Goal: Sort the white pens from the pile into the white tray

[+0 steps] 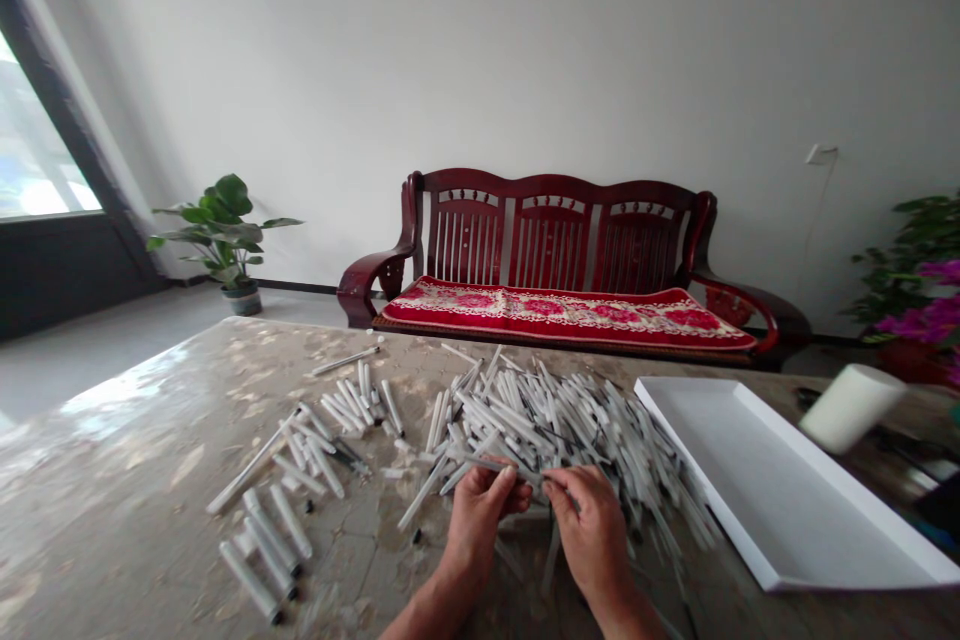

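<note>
My left hand [487, 505] pinches a pale pen barrel [471, 459] between thumb and fingers, low over the table. My right hand [590, 517] is closed at the right end of the same barrel, thumb against fingertips; whether it grips a separate small part there is hidden. Just beyond both hands spreads a big heap of whitish pen barrels [517, 410] mixed with thin dark pieces. To the left lie smaller groups of barrels [262, 545], some with black ends. A small black cap-like piece [416, 537] rests beside my left wrist.
A shallow white box lid [825, 520] lies right of the heap, with a white roll [853, 407] behind it. The patterned table [135, 520] reaches toward a dark red wooden bench [559, 235]. Potted plants [225, 230] stand on the floor farther back.
</note>
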### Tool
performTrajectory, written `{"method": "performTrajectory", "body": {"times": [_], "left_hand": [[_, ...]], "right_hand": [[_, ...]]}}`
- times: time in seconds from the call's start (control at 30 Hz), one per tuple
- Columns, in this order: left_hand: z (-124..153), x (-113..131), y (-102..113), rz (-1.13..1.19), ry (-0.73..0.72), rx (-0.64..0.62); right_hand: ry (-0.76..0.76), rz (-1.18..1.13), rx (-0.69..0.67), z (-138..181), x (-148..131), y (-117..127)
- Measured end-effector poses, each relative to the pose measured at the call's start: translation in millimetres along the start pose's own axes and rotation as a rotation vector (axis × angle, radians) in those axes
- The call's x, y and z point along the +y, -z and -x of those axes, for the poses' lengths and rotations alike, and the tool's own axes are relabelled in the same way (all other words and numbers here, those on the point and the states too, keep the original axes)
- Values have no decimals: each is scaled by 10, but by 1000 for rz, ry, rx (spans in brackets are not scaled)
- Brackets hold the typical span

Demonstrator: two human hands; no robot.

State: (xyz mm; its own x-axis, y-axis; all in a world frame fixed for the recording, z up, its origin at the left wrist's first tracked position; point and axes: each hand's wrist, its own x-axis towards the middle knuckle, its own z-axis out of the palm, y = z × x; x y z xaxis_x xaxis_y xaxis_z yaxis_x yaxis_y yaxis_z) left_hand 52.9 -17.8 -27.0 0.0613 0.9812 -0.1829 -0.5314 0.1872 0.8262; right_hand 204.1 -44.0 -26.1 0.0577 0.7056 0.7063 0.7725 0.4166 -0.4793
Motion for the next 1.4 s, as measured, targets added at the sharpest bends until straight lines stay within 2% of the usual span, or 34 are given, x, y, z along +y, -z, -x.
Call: {"method": "performTrajectory", "body": {"times": [0.17, 0.3, 0.43, 0.53, 0.63, 0.83, 1.07, 1.27, 1.4], "left_hand": [[16, 9, -25, -13, 18, 20], [22, 22, -32, -2, 34, 21], [17, 31, -20, 29, 26, 13], [11, 36, -14, 41, 18, 11], [4, 35, -14, 28, 11, 9], [-28, 38, -5, 19, 23, 56], [-40, 38, -11, 61, 19, 64], [-22, 33, -41, 76, 41, 32], [-39, 74, -26, 89, 38, 53]], "right_hand": [[138, 63, 10, -22, 46, 26], [185, 69, 39, -29, 51, 30], [102, -9, 38, -21, 8, 30], [-6, -37, -24, -14, -24, 33], [-51, -8, -73, -14, -34, 24], [-6, 20, 0, -18, 76, 1], [14, 164, 81, -52, 166, 101], [35, 49, 24, -44, 1, 49], [-13, 21, 65, -47, 55, 30]]}}
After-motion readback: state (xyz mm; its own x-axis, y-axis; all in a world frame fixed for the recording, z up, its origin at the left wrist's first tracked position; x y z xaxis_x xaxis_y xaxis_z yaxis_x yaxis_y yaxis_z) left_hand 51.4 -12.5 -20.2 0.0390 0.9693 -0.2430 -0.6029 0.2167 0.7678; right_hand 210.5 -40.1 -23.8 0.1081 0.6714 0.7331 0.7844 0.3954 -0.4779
